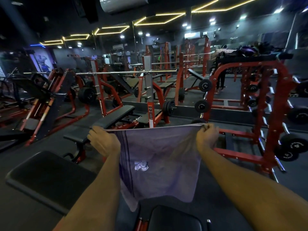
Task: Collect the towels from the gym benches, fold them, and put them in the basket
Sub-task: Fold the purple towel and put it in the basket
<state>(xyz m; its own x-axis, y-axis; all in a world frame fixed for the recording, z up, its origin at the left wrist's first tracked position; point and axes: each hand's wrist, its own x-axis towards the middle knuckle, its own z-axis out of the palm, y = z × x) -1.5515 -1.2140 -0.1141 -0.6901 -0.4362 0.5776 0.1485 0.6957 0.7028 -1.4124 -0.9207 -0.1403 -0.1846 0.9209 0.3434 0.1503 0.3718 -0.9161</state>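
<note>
A pale purple towel (160,162) with dark stripes down its left side and a white logo hangs in the air in front of me, stretched between both hands. My left hand (103,140) grips its top left corner. My right hand (206,137) pinches its top right corner. The towel's lower edge hangs just above a black bench pad (173,219) at the bottom of the view. No basket is in view.
A black bench pad (45,179) lies at lower left, and a longer black bench (115,115) stands ahead. A red weight rack (250,114) with plates stands to the right. Red barbell stations (150,90) and mirrors fill the back. The floor is dark rubber.
</note>
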